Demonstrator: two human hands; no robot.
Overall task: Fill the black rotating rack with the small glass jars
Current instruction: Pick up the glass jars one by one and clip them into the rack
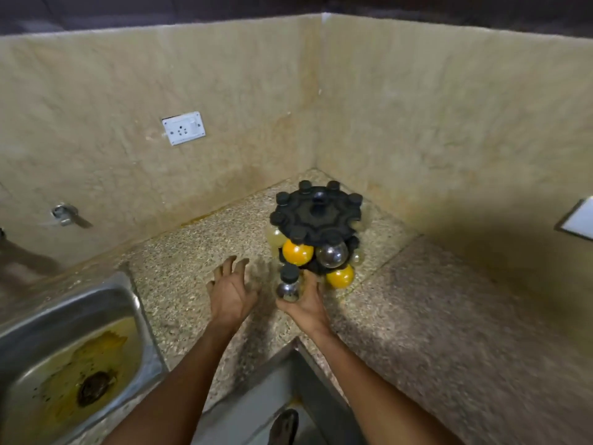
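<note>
The black rotating rack (316,216) stands in the corner of the speckled counter (199,271), with several black-capped glass jars hanging round its top tier. On its near side hang a yellow-filled jar (297,252) and a clear jar (332,253). Lower down sits another yellow jar (340,276). My right hand (309,305) holds a small clear jar with a black cap (288,284) just in front of the rack's lower tier. My left hand (231,289) hovers beside it, fingers spread and holding nothing.
A steel sink (69,354) with yellow stains lies at the left, a tap fitting (65,214) on the wall above it. A white wall socket (183,127) sits on the left wall. Beige stone walls close the corner. A foot (284,427) shows below the counter's inner edge.
</note>
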